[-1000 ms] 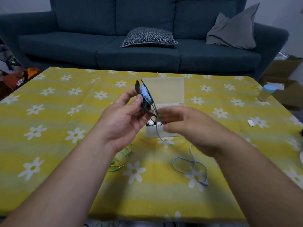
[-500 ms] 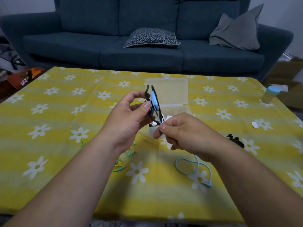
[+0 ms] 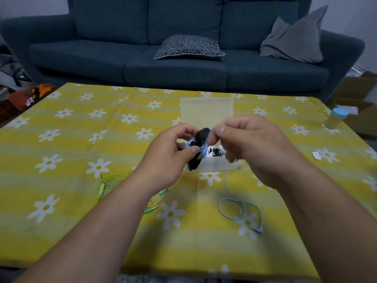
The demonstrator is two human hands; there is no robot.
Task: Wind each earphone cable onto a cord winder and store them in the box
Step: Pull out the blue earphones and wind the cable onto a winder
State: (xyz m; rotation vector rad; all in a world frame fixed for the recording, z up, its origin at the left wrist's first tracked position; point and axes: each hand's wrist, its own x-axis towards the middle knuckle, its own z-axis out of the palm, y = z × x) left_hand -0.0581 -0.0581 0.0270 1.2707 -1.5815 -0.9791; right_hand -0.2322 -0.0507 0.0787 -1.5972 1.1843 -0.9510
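My left hand (image 3: 169, 156) grips a black cord winder (image 3: 201, 139) above the table, with light blue cable wrapped around it. My right hand (image 3: 251, 146) pinches the blue earphone cable (image 3: 240, 209) at the winder's upper edge; the rest of the cable hangs down and lies looped on the cloth near the front. Behind the hands stands a translucent box (image 3: 214, 166) with its lid (image 3: 207, 109) open; wound earphones lie inside it. A green earphone cable (image 3: 106, 184) lies loose on the cloth, partly hidden under my left forearm.
The table carries a yellow flowered cloth (image 3: 61, 160). A blue-capped bottle (image 3: 334, 117) stands at the right edge, and a small white scrap (image 3: 317, 155) lies nearby. A dark blue sofa (image 3: 183, 64) with cushions sits behind the table.
My right hand rose from below the winder to its upper edge, carrying the blue cable around it. The winder tilted in my left hand, and the loose loop on the cloth shrank.
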